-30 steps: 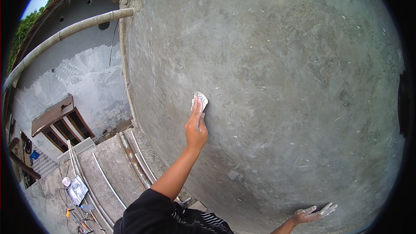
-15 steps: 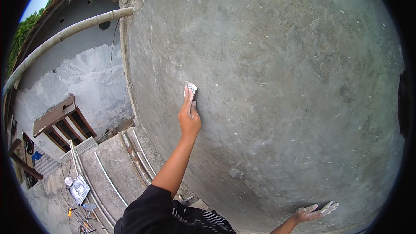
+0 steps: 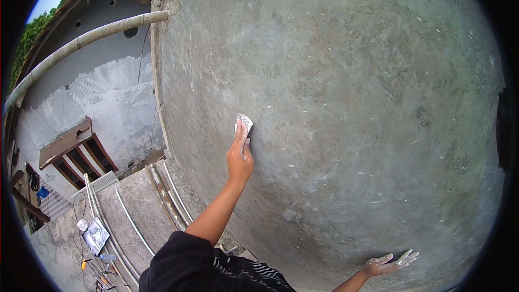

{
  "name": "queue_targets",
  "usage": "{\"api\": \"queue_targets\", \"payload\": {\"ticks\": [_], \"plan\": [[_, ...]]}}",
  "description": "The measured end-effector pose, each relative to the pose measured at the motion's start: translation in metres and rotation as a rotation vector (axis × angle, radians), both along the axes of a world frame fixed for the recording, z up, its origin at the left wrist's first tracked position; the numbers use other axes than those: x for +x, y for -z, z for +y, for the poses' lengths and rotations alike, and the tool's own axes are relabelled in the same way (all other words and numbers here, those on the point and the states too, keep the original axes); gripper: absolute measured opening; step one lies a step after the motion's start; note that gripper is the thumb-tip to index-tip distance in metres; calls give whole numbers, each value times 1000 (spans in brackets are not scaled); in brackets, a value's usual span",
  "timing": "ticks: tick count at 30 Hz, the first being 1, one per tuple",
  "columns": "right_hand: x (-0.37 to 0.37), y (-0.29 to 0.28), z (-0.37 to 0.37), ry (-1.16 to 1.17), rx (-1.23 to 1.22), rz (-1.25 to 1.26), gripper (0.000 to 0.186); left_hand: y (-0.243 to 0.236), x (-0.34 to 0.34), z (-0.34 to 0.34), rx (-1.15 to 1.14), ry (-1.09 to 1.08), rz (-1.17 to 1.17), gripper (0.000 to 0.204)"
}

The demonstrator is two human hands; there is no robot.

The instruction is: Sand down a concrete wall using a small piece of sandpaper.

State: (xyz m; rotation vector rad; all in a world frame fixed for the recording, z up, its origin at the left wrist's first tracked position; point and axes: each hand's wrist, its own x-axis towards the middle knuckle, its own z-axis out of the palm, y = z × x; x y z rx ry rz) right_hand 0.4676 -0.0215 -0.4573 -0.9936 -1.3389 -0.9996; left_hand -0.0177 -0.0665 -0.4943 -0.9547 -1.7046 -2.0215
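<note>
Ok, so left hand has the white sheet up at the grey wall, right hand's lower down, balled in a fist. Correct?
Not quite: the right hand isn't in a fist; the head view shows it open, fingers extended. The rest holds: the left hand has the white sheet up at the grey wall, and the right is lower down.

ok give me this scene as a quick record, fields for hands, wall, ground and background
left hand: fingers extended over a pale sheet, holding it against the wall
right hand: open, whitish fingers, beside the wall; contact unclear
wall: grey, mottled, pale flecks
ground: long poles, bottle
background: building with patchy whitish wall, brown-framed window
</note>
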Motion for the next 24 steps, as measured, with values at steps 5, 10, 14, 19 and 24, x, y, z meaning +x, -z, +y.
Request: {"api": "queue_targets", "payload": {"ticks": [5, 10, 14, 19, 24], "plan": [[2, 1, 1, 10, -2, -13, 59, 14, 13, 3, -30, 55, 198, 57], [8, 2, 4, -11, 7, -32, 57, 14, -18, 16, -13, -94, 90, 58], [9, 3, 5, 4, 12, -38, 56, 23, 17, 8, -47, 5, 67, 59], [10, 5, 6, 7, 14, -50, 54, 39, 83, -12, -121, 286, 100, 62], [13, 6, 7, -13, 13, -60, 55, 28, 46, -8, -163, 206, 214, 64]]}}
